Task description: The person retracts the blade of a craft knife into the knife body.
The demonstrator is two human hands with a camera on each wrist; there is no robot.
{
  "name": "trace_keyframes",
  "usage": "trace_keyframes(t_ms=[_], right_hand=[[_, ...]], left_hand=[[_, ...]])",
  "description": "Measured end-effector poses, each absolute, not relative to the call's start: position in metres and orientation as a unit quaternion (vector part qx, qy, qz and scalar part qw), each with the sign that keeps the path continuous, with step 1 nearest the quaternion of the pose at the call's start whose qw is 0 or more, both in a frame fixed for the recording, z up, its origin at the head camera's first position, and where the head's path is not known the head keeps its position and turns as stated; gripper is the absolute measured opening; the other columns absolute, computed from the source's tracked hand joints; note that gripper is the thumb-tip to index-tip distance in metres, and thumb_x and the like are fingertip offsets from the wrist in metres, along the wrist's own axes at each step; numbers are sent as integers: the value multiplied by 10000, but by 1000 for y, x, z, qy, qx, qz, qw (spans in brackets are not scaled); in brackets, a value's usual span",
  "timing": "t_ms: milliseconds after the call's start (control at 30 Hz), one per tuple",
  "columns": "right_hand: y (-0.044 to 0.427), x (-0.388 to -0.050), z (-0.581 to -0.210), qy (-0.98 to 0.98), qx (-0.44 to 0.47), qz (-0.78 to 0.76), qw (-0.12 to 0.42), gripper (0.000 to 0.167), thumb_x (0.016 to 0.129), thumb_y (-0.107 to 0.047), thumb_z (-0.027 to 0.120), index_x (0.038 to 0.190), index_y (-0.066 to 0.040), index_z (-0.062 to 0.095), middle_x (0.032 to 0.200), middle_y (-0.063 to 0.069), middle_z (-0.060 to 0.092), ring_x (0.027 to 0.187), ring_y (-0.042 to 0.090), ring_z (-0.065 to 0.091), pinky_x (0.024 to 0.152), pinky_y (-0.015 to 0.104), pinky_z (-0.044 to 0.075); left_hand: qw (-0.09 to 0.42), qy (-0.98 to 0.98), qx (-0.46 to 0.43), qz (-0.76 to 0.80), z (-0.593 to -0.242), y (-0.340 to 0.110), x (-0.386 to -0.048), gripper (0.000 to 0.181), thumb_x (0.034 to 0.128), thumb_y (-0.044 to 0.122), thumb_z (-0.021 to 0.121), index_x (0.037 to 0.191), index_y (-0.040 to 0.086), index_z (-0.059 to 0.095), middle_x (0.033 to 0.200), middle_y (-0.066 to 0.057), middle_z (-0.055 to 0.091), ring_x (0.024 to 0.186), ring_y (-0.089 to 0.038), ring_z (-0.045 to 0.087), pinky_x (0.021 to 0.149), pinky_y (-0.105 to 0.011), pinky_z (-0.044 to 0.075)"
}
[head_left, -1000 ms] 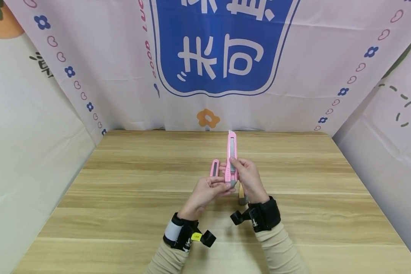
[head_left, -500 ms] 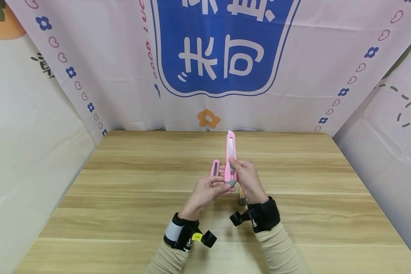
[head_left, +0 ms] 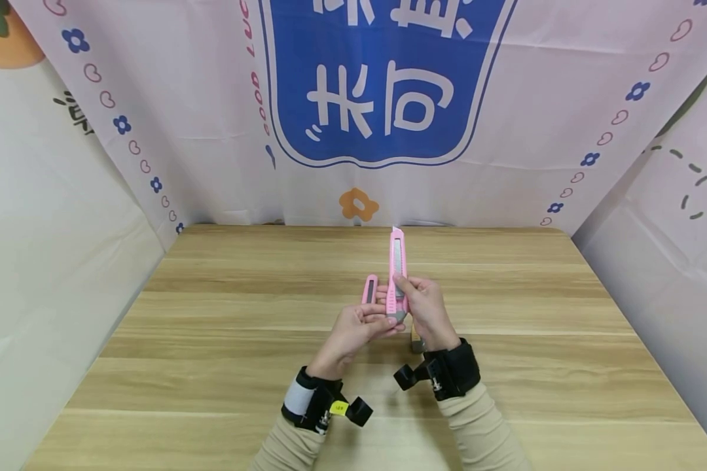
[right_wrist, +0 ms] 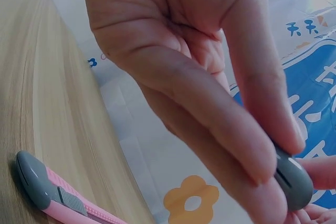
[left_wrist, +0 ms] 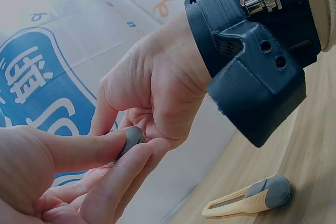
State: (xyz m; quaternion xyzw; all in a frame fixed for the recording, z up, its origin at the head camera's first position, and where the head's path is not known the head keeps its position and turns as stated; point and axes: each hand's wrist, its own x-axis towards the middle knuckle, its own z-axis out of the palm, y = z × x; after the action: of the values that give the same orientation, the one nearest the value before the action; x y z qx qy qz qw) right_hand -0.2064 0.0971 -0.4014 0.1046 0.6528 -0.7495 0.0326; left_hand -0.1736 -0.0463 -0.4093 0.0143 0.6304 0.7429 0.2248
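Both hands hold a pink utility knife [head_left: 397,254] up over the table, its blade tip showing at the far end. My left hand [head_left: 353,330] pinches its grey tail end between thumb and fingers. Further up the handle, my right hand [head_left: 429,311] grips it, with the thumb over the grey slider. In the left wrist view, the grey end cap [left_wrist: 131,139] shows between the fingers; most of the knife is hidden there. A second pink utility knife [head_left: 370,289] lies on the table just beyond my left hand, partly covered by it.
A yellow utility knife [head_left: 417,341] with a grey end lies on the wooden table [head_left: 241,366], partly hidden by my right hand. Printed cloth [head_left: 224,163] hangs behind the table and along both sides. Each wrist wears a black camera strap [head_left: 456,369].
The held pink utility knife and my right hand have dipped very slightly. Both hands keep the same hold, and the knives on the table have stayed put.
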Motion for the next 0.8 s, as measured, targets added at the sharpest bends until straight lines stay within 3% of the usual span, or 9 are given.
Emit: trace_keyframes(t_ms=[133, 367, 800], right_hand=[[98, -206, -401, 650, 103, -752, 38, 333, 970, -116, 547, 1144, 164, 592, 727, -72, 675, 654, 21, 614, 597, 128, 508], [99, -205, -400, 649, 87, -753, 57, 340, 978, -98, 526, 1210, 149, 566, 755, -87, 687, 704, 8, 653, 645, 124, 543], [100, -204, -401, 648, 77, -756, 62, 346, 975, -87, 528, 1225, 150, 561, 814, 0, 745, 728, 23, 681, 671, 137, 557]], left_hand=[[223, 630, 16, 744, -410, -47, -173, 299, 894, -22, 611, 1179, -113, 607, 1082, -213, 721, 830, -95, 735, 1006, -441, 522], [221, 631, 10, 744, -408, -47, -173, 302, 896, -17, 612, 1183, -110, 603, 1073, -206, 725, 814, -81, 732, 961, -376, 558], [220, 631, 13, 743, -410, -48, -173, 293, 901, -9, 611, 1174, -114, 607, 1037, -184, 740, 813, -75, 730, 967, -385, 552]])
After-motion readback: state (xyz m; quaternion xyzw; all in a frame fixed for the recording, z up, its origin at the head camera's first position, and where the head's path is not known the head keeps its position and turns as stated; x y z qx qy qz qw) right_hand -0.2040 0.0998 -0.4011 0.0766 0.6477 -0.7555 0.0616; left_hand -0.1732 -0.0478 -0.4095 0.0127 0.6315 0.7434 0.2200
